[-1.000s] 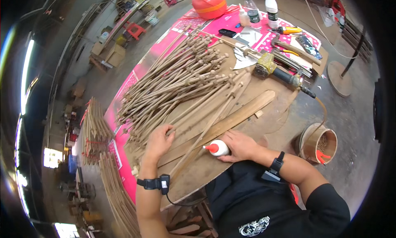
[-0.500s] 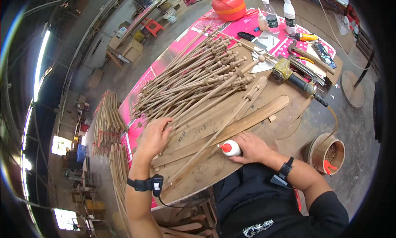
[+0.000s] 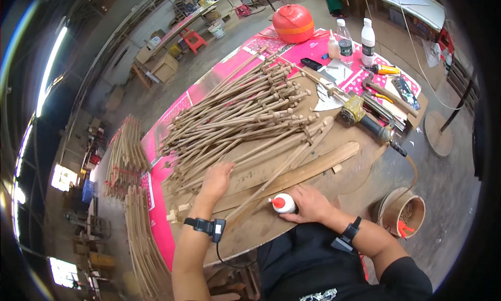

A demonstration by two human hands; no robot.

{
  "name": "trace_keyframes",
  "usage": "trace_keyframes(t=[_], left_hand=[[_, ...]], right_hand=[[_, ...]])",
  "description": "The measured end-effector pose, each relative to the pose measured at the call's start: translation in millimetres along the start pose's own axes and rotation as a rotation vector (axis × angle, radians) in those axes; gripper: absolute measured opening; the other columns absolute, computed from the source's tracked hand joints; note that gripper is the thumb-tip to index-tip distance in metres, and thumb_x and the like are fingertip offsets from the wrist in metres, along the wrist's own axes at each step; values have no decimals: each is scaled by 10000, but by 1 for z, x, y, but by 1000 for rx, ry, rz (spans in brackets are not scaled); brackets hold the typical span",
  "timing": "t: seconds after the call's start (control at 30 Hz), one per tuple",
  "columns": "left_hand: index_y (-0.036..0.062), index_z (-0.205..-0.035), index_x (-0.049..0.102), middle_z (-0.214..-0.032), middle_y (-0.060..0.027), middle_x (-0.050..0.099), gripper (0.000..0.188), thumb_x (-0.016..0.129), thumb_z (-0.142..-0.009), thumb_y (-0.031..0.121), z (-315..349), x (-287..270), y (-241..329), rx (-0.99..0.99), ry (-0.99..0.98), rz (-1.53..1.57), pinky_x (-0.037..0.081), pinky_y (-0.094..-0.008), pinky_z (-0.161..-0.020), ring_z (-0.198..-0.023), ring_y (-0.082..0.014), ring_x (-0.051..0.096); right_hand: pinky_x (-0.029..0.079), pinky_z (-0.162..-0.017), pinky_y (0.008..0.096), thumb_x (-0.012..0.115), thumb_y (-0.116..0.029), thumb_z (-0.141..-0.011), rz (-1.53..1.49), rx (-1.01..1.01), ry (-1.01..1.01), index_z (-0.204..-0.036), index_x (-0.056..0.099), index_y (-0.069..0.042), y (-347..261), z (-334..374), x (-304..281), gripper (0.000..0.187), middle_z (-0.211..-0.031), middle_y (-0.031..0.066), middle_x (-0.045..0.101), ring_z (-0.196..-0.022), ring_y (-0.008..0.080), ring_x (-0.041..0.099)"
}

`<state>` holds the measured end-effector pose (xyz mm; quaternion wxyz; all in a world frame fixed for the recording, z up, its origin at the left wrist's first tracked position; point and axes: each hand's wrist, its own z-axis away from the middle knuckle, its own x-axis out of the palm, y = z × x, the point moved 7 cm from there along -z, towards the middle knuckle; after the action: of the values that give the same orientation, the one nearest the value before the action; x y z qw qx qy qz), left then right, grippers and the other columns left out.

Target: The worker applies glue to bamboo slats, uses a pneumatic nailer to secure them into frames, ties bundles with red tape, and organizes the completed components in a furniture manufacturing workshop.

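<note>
My right hand [image 3: 310,204] is wrapped round a small white squeeze bottle [image 3: 284,204] with a red nozzle cap, tilted to the left near the table's front edge. Loosely bent, my left hand [image 3: 216,181] hovers at the near side of a pile of thin wooden rods [image 3: 224,123] with round knobs; I see nothing held in it. Between my hands lies a wooden toy sword [image 3: 279,170], its crosspiece and rounded pommel pointing away to the right. Beside it rests a flat wooden strip [image 3: 323,163].
A yellow and black air tool [image 3: 360,113] with a hose lies at the right, near a hammer [image 3: 391,95] and other hand tools. Two bottles [image 3: 368,43] and a red round bundle [image 3: 293,23] stand at the back. A bucket [image 3: 407,212] sits right of the table.
My left hand has come away from a knobbed wooden rod and shifted right. The bottle stays in my right hand. The whole view has shifted slightly.
</note>
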<state>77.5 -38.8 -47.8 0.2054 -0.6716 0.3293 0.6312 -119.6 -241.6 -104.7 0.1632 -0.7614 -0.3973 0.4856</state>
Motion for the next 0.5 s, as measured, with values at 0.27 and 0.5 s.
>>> trace_keyframes(t=[0.27,0.5], left_hand=[[90,-1111,696,-1043,-150,671,207,584,-945,143,-14,23,-35,-105,65,-78,479,-499,-854,-1025,-365,614],[81,-1139,674,-1107,-127,627,290,702,-884,215,-20,21,-38,-160,157,-117,485,-467,-891,-1110,-341,572]], right_hand=[[525,-842,436,842,-457,-748,2,48,-82,-1144,636,-40,1,-2,3,611,-1003,159,656,-948,364,637],[517,-832,423,830,-457,-763,26,30,-68,-1146,635,-34,-3,-5,0,603,-1000,141,662,-943,342,637]])
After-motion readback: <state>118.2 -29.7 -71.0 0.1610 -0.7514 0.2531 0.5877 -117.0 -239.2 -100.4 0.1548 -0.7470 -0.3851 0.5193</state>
